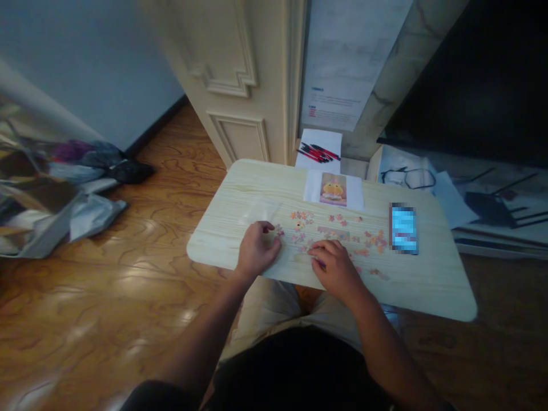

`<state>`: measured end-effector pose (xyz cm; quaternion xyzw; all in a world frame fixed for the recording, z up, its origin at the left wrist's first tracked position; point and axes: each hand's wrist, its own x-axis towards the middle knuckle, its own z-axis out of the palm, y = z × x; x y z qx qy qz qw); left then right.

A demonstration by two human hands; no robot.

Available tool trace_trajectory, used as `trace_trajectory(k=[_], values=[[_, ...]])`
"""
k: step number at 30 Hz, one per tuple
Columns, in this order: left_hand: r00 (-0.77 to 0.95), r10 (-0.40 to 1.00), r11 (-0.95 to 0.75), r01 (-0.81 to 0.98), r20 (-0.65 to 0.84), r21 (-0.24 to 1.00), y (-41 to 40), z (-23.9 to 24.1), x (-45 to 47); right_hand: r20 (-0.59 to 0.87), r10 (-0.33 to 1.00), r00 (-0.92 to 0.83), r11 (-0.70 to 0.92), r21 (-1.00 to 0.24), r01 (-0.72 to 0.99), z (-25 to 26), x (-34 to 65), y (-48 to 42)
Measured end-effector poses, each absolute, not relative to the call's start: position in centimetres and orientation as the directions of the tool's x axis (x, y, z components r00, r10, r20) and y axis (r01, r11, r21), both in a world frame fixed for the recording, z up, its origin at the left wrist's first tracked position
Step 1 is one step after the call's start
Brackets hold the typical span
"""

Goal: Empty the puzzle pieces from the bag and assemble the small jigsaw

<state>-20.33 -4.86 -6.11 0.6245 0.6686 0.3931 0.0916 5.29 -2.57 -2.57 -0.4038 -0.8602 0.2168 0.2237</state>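
Many small orange and pink jigsaw puzzle pieces point(302, 216) lie scattered over the pale wood-grain table point(222, 211). A partly joined strip of the puzzle point(334, 233) lies in the middle. My left hand point(259, 251) rests at the left edge of the pieces, its curled fingers and thumb apart, nothing seen between them. Over the pieces nearer the front edge is my right hand point(336, 268), thumb and fingers bent together; whatever is between them is too small to make out. Behind the pieces lies a sheet with a printed picture point(334, 189) of a yellow-orange figure.
A phone point(403, 228) with a lit screen lies on the table's right side. Clear plastic film point(261, 209) is beyond my left hand. Red and black pens point(319, 153) lie on white paper behind the table. Glasses point(409, 177) rest at the back right; bags point(98, 211) sit at left.
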Motion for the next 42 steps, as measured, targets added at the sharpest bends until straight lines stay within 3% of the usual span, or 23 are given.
trace_trajectory(k=[5, 11, 25, 32, 42], values=[[0.119, 0.918, -0.315, 0.8, 0.379, 0.511, -5.0, -4.9, -19.4, 0.204, 0.799, -0.566, 0.57, -0.557, 0.604, -2.7, 5.4, -2.7], [0.303, 0.885, -0.455, 0.722, 0.353, 0.522, -4.3, -3.8, -15.7, 0.229, 0.805, -0.548, 0.565, -0.577, 0.589, -2.6, 6.8, -2.8], [0.377, 0.852, -0.52, 0.678, 0.363, 0.519, -1.7, -4.0, -7.5, 0.287, 0.924, -0.251, 0.377, -0.586, 0.718, -4.2, 18.3, -2.8], [0.481, 0.791, -0.612, 0.637, 0.379, 0.468, -2.1, -4.2, -5.0, 0.241, 0.965, -0.107, 0.234, -0.596, 0.769, -4.9, 20.7, -2.0], [0.639, 0.694, -0.713, 0.543, 0.333, 0.443, -3.3, -4.2, -2.4, 0.217, 0.964, -0.154, 0.252, -0.554, 0.794, -5.0, 21.1, -1.6]])
